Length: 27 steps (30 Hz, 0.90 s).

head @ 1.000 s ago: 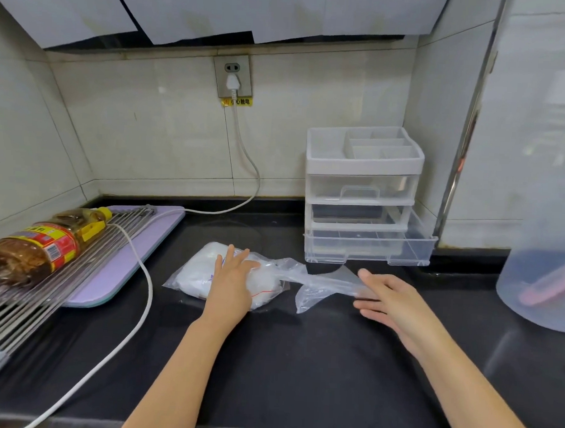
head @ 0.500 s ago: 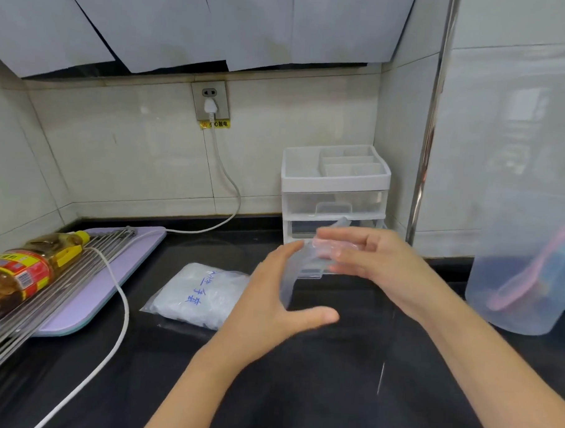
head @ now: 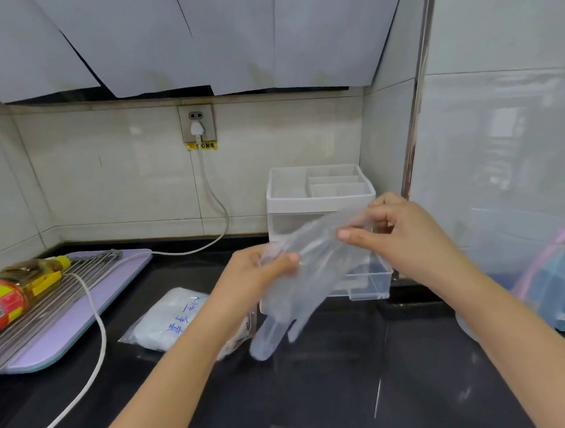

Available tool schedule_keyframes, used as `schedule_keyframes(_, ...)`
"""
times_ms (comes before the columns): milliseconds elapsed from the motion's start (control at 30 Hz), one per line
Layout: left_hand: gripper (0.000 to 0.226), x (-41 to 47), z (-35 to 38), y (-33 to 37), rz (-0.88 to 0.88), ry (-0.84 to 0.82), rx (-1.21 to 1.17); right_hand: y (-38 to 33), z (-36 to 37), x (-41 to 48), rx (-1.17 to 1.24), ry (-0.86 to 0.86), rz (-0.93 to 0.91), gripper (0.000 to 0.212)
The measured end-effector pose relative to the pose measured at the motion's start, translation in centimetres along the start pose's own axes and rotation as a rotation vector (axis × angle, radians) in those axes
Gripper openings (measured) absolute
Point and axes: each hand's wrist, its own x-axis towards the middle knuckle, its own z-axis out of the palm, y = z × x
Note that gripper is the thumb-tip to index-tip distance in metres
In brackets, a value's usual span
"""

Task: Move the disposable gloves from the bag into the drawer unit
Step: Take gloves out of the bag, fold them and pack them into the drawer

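Observation:
A clear disposable glove [head: 299,285] hangs in the air between my hands, its fingers pointing down. My left hand [head: 255,277] pinches its lower left edge and my right hand [head: 400,233] pinches its upper right edge. Behind the glove stands the white drawer unit [head: 319,199], its clear bottom drawer [head: 373,282] pulled out. The bag of gloves [head: 169,322], clear plastic with blue writing, lies on the black counter, partly hidden by my left forearm.
A purple board with a metal rack [head: 77,289] and an oil bottle [head: 12,292] sits at the left. A white cable [head: 97,345] runs from the wall socket [head: 197,122] across the counter. A translucent container [head: 531,270] stands at the right.
Both hands have lifted the glove off the counter and spread it open in front of the drawer unit. My left hand left the bag and took hold of the glove.

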Motion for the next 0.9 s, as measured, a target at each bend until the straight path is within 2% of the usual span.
schedule_keyframes(100,0.017,2.1,-0.9,0.9,-0.114,-0.126,-0.129,0.9,-0.5,1.3,0.088,0.01,0.102,0.012)
schedule_keyframes(167,0.014,3.6,-1.2,1.1,-0.141,-0.108,-0.077,1.6,-0.7,2.2,0.15,0.012,0.172,0.015)
schedule_keyframes(300,0.012,6.4,-1.6,1.5,-0.137,-0.034,0.059,3.6,-0.1,4.2,0.116,0.039,0.229,0.022)
schedule_keyframes(433,0.02,9.6,-1.9,1.7,-0.059,0.157,0.372,6.0,1.0,6.4,0.024,0.096,0.287,0.023)
schedule_keyframes(600,0.024,12.3,-3.1,0.8,0.069,0.31,0.652,8.7,3.2,8.0,-0.101,0.121,0.344,0.027)
schedule_keyframes(733,0.039,11.8,-2.5,0.1,0.256,0.397,0.843,9.9,4.5,8.2,-0.199,0.115,0.378,0.025)
schedule_keyframes(800,0.034,10.9,-1.1,0.0,0.343,0.301,0.822,10.4,5.0,8.1,-0.258,0.105,0.404,0.024)
schedule_keyframes(833,0.031,10.5,-0.3,-0.2,0.336,0.19,0.79,10.5,5.3,8.1,-0.288,0.096,0.418,0.024)
schedule_keyframes(900,0.037,10.2,1.4,-1.0,0.21,-0.12,0.803,10.8,5.8,7.9,-0.351,0.069,0.448,0.022)
